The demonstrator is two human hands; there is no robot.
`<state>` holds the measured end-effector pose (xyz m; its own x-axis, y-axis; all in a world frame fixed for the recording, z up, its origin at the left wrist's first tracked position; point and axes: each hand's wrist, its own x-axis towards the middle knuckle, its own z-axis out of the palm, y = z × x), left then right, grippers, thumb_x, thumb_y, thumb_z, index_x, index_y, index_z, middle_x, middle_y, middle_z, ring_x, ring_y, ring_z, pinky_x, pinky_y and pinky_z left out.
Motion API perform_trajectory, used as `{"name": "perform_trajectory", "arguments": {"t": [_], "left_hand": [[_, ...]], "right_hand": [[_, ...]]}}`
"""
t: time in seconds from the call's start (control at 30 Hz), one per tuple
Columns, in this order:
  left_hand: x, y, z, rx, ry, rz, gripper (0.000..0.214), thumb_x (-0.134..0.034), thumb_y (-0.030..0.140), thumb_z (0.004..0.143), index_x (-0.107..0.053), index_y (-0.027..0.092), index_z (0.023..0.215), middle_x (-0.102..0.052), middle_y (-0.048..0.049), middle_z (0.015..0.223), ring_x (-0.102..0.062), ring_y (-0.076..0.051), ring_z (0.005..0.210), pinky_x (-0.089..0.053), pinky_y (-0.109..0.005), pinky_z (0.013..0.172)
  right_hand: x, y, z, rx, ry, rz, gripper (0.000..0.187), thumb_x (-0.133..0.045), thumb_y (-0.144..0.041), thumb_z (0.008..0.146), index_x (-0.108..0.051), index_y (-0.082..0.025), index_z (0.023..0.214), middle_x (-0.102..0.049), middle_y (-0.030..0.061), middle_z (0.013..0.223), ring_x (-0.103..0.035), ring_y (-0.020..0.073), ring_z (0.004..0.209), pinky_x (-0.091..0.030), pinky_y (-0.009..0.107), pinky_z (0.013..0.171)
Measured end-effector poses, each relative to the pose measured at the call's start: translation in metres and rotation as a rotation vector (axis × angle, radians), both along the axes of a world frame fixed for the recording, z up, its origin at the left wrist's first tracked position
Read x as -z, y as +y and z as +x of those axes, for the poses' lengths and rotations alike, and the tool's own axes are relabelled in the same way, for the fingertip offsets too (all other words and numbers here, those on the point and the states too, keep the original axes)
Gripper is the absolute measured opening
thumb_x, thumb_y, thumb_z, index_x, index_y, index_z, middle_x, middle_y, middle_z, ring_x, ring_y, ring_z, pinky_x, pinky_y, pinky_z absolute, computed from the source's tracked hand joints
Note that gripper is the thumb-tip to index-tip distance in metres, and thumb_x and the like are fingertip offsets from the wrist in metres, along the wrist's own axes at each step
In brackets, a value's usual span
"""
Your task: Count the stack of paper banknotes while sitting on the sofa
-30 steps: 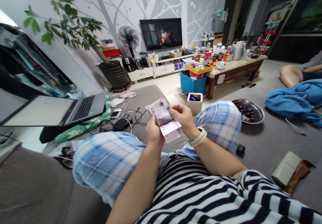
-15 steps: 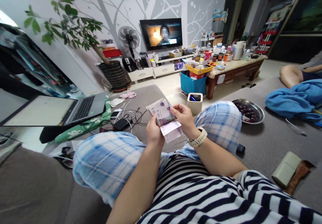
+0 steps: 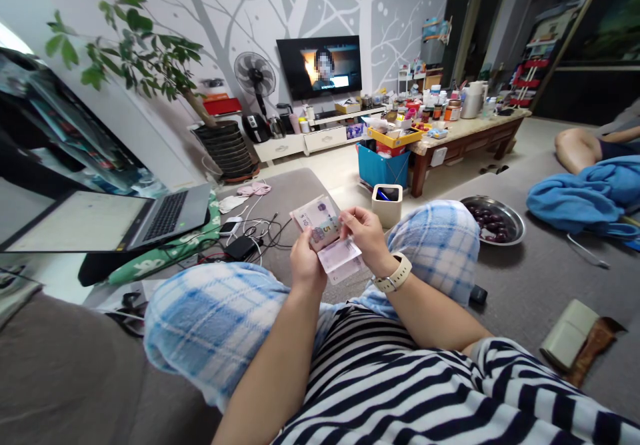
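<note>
Several purple banknotes (image 3: 320,222) are held above the lap, between two raised knees clothed in plaid trousers (image 3: 215,318). Their left side is gripped by the left hand (image 3: 307,262), with the thumb laid along the edge. Their right side is pinched between the thumb and fingers of the right hand (image 3: 367,235), above whose wrist a pale watch (image 3: 397,275) is worn. A figure 5 can be read on the uppermost face, and the lower ends are spread toward the body; how many notes are held cannot be told. Just beyond the right hand, a cream container (image 3: 387,213) is seen. Tangled cables (image 3: 273,235) and a laptop (image 3: 145,222) are set off to the left. To the right, dark round fruit (image 3: 493,222) is contained in a metal bowl (image 3: 520,235), near a crumpled blue cloth (image 3: 585,195). Farther back, a counter (image 3: 465,142) is crowded with jars and bottles.
</note>
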<state>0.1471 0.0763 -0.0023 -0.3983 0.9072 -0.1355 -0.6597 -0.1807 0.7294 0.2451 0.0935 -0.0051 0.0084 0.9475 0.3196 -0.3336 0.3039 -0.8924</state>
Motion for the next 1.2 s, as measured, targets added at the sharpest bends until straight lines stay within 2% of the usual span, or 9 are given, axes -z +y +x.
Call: {"name": "perform_trajectory", "arguments": {"t": [0.1,0.3,0.43,0.6,0.9,1.2], "left_hand": [[0.0002,0.0009,0.0001,-0.003,-0.03,-0.019,0.016,-0.052,0.016,0.08,-0.067,0.01,0.078,-0.072,-0.0084,0.075,-0.07,-0.021,0.077,-0.054,-0.033,0.078],[0.0025,-0.0012,-0.002,0.015,0.048,-0.037,0.013,-0.057,0.016,0.077,-0.067,0.01,0.081,-0.071,-0.0079,0.076,-0.069,-0.02,0.075,-0.054,-0.033,0.078],[0.0027,-0.0033,-0.0016,0.035,0.056,-0.005,0.01,-0.06,0.015,0.073,-0.067,0.01,0.078,-0.071,-0.0073,0.073,-0.069,-0.02,0.072,-0.054,-0.033,0.076],[-0.0004,-0.0047,0.0005,0.058,0.056,-0.011,0.007,-0.059,0.011,0.072,-0.066,0.011,0.074,-0.072,-0.0078,0.072,-0.07,-0.022,0.073,-0.055,-0.033,0.076],[0.0002,-0.0018,-0.0001,0.028,0.036,-0.033,0.015,-0.054,0.018,0.081,-0.068,0.013,0.078,-0.073,-0.0076,0.078,-0.07,-0.02,0.085,-0.052,-0.033,0.084],[0.0027,0.0018,-0.0017,0.005,0.022,0.009,0.017,-0.056,0.019,0.079,-0.069,0.009,0.078,-0.072,-0.0072,0.074,-0.07,-0.02,0.074,-0.054,-0.031,0.075]], "right_hand": [[0.0002,0.0011,0.0002,0.007,-0.001,0.001,0.032,-0.06,-0.047,0.079,-0.056,-0.018,0.067,-0.051,-0.0046,0.044,-0.044,0.0093,0.044,-0.036,0.025,0.052],[-0.0001,0.0019,0.0002,0.067,0.021,-0.041,0.03,-0.069,-0.044,0.07,-0.055,-0.018,0.069,-0.052,-0.0045,0.054,-0.046,0.0094,0.051,-0.035,0.024,0.052],[0.0025,0.0043,0.0001,0.099,-0.026,-0.04,0.03,-0.07,-0.043,0.069,-0.055,-0.017,0.071,-0.053,-0.0034,0.062,-0.046,0.01,0.058,-0.037,0.024,0.056],[0.0073,0.0089,-0.0001,0.098,-0.064,-0.032,0.028,-0.069,-0.041,0.07,-0.055,-0.017,0.067,-0.05,-0.0039,0.06,-0.043,0.0097,0.056,-0.035,0.025,0.055],[0.0065,0.0069,-0.0003,0.125,-0.074,-0.018,0.026,-0.068,-0.04,0.07,-0.055,-0.017,0.067,-0.052,-0.0035,0.059,-0.044,0.0098,0.056,-0.035,0.024,0.054],[0.0001,0.0006,-0.0009,0.038,0.005,-0.023,0.023,-0.07,-0.035,0.067,-0.058,-0.017,0.073,-0.058,-0.0018,0.065,-0.05,0.0107,0.06,-0.039,0.024,0.058]]}}
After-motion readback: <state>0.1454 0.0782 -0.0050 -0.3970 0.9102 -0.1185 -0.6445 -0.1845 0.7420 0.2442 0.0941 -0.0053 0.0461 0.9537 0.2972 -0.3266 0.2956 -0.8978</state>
